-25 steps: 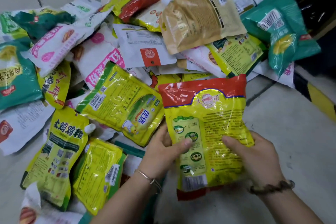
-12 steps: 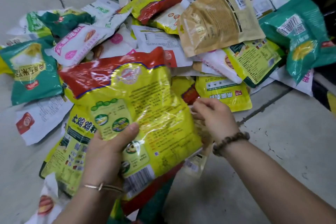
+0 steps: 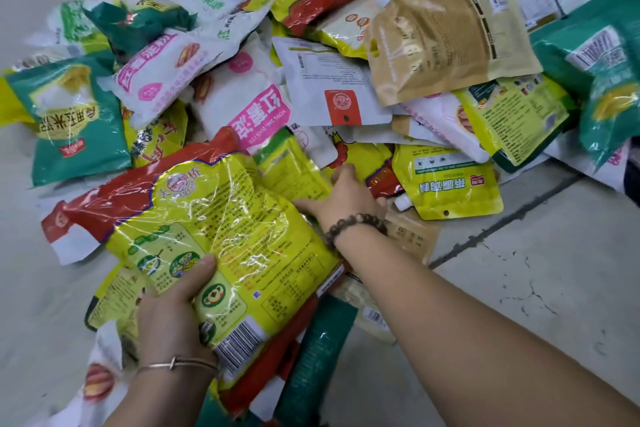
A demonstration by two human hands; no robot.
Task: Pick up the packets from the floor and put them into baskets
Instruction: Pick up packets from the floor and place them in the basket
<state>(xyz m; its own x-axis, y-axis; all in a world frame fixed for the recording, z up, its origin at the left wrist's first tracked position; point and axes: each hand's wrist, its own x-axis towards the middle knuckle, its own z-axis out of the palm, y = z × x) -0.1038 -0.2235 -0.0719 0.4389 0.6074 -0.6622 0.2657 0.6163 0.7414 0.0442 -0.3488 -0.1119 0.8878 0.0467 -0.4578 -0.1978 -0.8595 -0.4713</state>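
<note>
Since half a second ago: keeps the yellow-and-red packet point(image 3: 225, 218) in the left hand point(image 3: 173, 315) alone, but carries it lower in the frame and tilts it more, red top edge toward the left. Has moved the right hand point(image 3: 346, 198) forward, away from the packet's edge and into the pile of packets point(image 3: 329, 87) at the centre of the frame. Shows now more of the pink-and-white packet point(image 3: 256, 111) above the held one.

Grips the yellow-and-red packet at its lower left part, thumb pressed flat on the printed front, other fingers hidden behind it. Wears a thin bangle point(image 3: 176, 364) on that wrist. Reaches with the right hand palm down, thumb spread to the left and close to the held packet's right edge, fingers bent over a green-and-yellow packet point(image 3: 294, 170), near a yellow spouted pouch point(image 3: 450, 184). Cannot tell whether these fingers grip something or only rest there, with the tips hidden. Wears a beaded bracelet point(image 3: 353, 224) on the right wrist. Holds the packet above the near side of the pile, over the grey floor point(image 3: 519, 288), in the lower left centre of the frame.
</note>
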